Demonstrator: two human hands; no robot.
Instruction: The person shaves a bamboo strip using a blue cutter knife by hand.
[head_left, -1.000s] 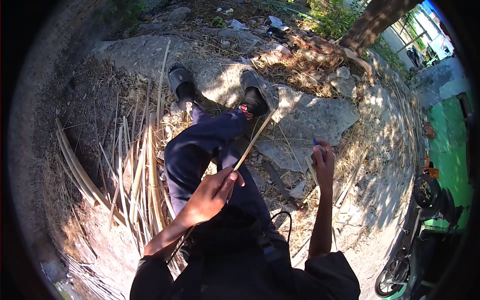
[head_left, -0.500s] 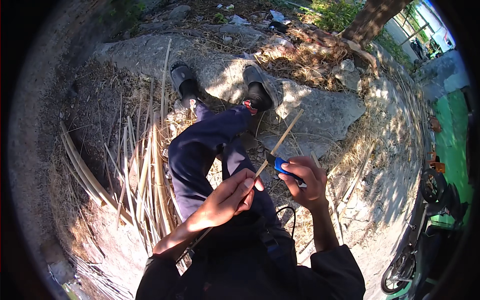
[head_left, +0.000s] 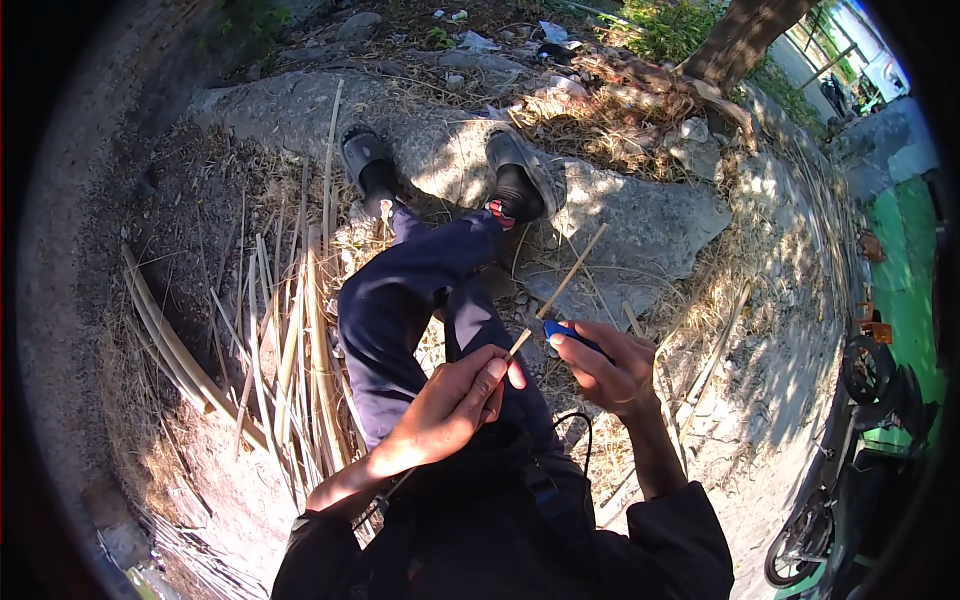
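Note:
My left hand [head_left: 458, 398] pinches a thin, pale bamboo strip [head_left: 574, 266] between thumb and fingers. The strip slants up and to the right, away from me, over my crossed legs. In my right hand [head_left: 612, 368] is a blue-handled utility knife [head_left: 562, 329], its handle mostly covered by my fingers. The knife's front end lies against or very close to the strip, a little beyond my left fingertips. I cannot tell whether the blade is touching it.
Several long split bamboo strips [head_left: 318, 350] lie on the ground to my left. Flat rocks [head_left: 640, 222] and dry grass [head_left: 590, 110] lie ahead, near a tree trunk [head_left: 745, 45]. A motorcycle [head_left: 800, 540] stands at the far right, beside a green surface [head_left: 905, 290].
The knife has turned in my right hand, so less of its blue handle and blade shows. The strip's far end has dipped slightly. My left hand keeps its hold.

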